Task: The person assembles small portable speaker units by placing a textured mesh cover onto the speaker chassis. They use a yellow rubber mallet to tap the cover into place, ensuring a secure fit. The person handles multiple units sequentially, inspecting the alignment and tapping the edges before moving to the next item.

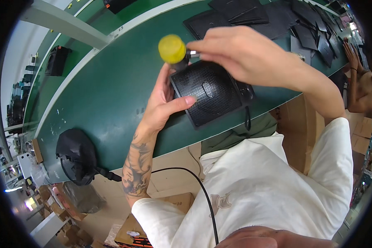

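A black box-shaped speaker point(208, 97) with a dimpled mesh front sits tilted at the near edge of the green table. My left hand point(165, 101) is closed around its left side, thumb on the mesh and fingers behind. A black loop strap point(247, 119) hangs from the speaker's lower right. Above its upper left corner is a mallet point(172, 48) with a round yellow face, a dark head and a short piece of metal shaft showing. My right hand point(244, 51), slightly blurred, closes on the mallet's handle, which the hand mostly hides.
Black mesh panels point(235, 14) lie piled at the far right of the green table point(99, 95). At the left end lies a black bag-like bundle point(75, 153) with a cable point(182, 168). Another speaker point(58, 60) stands beyond the white rail. Another person's hands point(352, 53) show at the right.
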Demonstrator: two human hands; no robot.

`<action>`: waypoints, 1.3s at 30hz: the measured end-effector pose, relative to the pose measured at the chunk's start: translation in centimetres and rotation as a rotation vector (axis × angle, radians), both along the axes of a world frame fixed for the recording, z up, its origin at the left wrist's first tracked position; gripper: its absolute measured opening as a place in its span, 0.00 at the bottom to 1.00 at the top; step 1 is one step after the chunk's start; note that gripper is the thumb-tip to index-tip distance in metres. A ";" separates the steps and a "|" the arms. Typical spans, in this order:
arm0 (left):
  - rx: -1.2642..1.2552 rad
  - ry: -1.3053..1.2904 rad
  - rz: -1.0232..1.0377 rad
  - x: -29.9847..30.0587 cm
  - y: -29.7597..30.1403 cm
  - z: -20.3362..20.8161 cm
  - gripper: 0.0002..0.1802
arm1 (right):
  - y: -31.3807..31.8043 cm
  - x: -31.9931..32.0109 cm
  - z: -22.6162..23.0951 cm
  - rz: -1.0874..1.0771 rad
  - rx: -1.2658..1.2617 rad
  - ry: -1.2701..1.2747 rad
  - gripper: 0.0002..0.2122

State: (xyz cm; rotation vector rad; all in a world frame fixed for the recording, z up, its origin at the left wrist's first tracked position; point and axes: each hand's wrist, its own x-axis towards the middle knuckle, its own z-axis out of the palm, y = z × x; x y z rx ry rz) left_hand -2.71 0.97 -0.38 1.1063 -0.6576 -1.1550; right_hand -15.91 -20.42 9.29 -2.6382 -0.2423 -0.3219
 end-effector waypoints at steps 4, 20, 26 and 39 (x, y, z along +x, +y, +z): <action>-0.005 0.019 0.054 -0.3 -0.1 -0.2 0.59 | -1.1 -1.2 1.9 -0.058 0.014 -0.127 0.10; -0.205 0.241 0.187 2.9 0.2 0.2 0.34 | 2.3 -1.4 2.1 0.040 -0.001 -0.078 0.15; 0.035 -0.567 0.179 1.0 -1.0 -1.6 0.25 | 3.0 -2.7 1.0 0.073 -0.084 0.099 0.19; 0.040 -0.505 0.115 1.2 -1.2 -0.9 0.21 | 2.9 -3.6 1.1 0.131 -0.045 0.017 0.21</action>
